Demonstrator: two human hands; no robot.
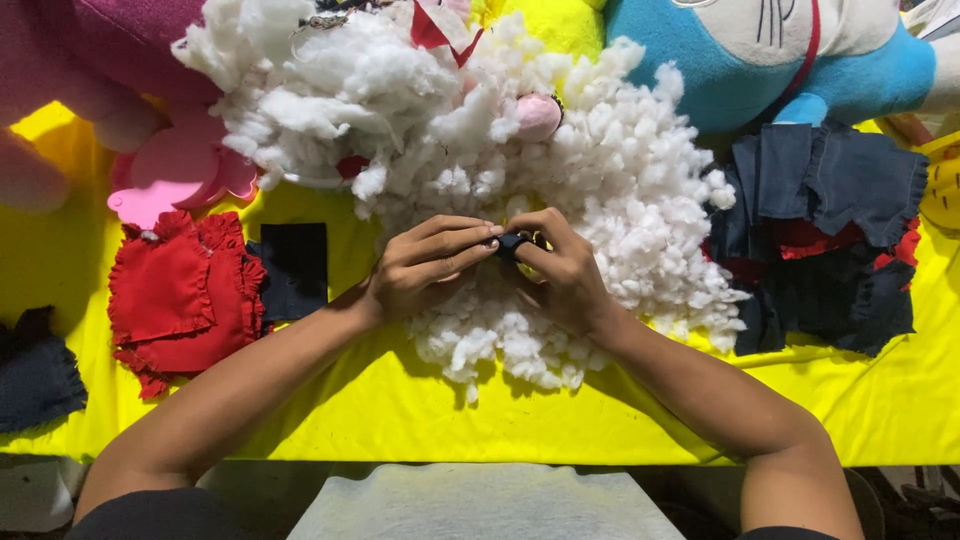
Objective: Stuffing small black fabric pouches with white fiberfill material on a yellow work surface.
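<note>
You are working over a yellow table cover (560,425), with a large heap of white stuffing (560,160) lying directly beneath and beyond both hands. At 9 o'clock from your hands a red frilled cloth piece (180,290) is lying beside a dark square patch (298,268). At 3 o'clock a stack of dark blue cloth pieces (825,215) is sitting, with red scraps showing through it. At 1 o'clock a blue plush toy (780,60) is resting; at 11 o'clock a pink plush toy (110,60) is.

Your left hand (425,270) and right hand (568,275) are meeting at the centre, fingers pinching together on a small dark fabric piece (512,243). It is mostly covered; its long axis cannot be told.
</note>
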